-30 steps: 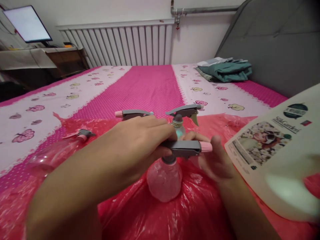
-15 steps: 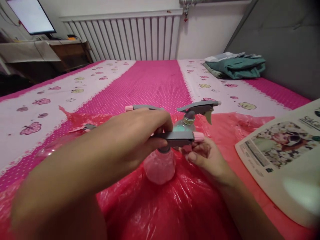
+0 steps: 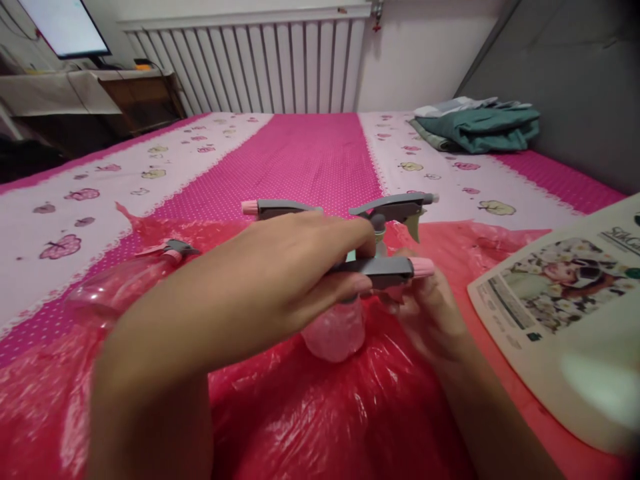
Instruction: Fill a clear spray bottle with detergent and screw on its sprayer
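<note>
A small clear pink spray bottle (image 3: 333, 333) stands upright on a red plastic sheet (image 3: 320, 413) spread over the bed. My left hand (image 3: 300, 267) is closed round its grey trigger head (image 3: 385, 268), which has a pink nozzle pointing right. My right hand (image 3: 425, 313) is curled beside and below the head, its fingers at the bottle's neck. Just behind stand two more spray bottles: one with a grey head and pink nozzle (image 3: 273, 208) and one with a grey head and green trigger (image 3: 395, 210).
Another pink spray bottle (image 3: 125, 287) lies on its side at the left. A white printed package (image 3: 570, 313) lies at the right. Folded green cloth (image 3: 480, 130) rests near the grey headboard. A radiator and a desk with a screen stand beyond the bed.
My left hand has slid further right over the grey head, and the bottle has shifted slightly right. The right hand has moved up closer under the nozzle. The view has tilted a little.
</note>
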The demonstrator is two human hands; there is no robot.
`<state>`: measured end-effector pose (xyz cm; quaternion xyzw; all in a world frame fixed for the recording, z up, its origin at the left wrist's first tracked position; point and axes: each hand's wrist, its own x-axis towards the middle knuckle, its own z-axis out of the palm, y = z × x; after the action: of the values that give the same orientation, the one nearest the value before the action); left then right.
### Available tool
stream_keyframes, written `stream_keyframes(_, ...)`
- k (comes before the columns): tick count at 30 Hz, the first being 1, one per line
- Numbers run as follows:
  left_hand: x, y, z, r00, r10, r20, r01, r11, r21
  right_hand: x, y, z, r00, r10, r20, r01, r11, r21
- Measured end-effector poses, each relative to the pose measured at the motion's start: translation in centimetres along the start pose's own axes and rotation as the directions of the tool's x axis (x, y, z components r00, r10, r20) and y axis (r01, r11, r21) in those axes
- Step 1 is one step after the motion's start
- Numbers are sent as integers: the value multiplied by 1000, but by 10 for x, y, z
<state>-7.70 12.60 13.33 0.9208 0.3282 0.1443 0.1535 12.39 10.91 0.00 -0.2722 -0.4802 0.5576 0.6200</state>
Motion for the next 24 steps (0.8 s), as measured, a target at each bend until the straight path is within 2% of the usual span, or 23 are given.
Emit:
stream_keyframes(4, 11, -7, 16, 993, -80, 82, 85, 995, -54, 3, -3, -5, 996, -62, 58, 73, 977, -201)
stream_keyframes(8, 19, -9, 28, 985, -139, 98, 147, 986, -78, 4, -5, -5, 991, -134, -4, 125, 932, -340)
stream_keyframes(12, 21, -11, 28, 992, -90, 93, 100, 989, -111, 4, -6, -6, 986, -166, 28, 166, 931, -326)
stream_keyframes(15, 21, -17, 24, 991, 11, 134, 23, 969, -247, 4, -5, -9, 982, -181, 61, 190, 930, -314)
stream_keyframes(17, 22, -20, 21, 983, 47, 178, 15, 942, -335, 5, -4, -11, 982, -173, 78, 189, 940, -285)
stream_keyframes(24, 19, -23, 19, 981, -20, 195, 89, 932, -351, 6, -5, -15, 980, -163, 115, 183, 964, -193)
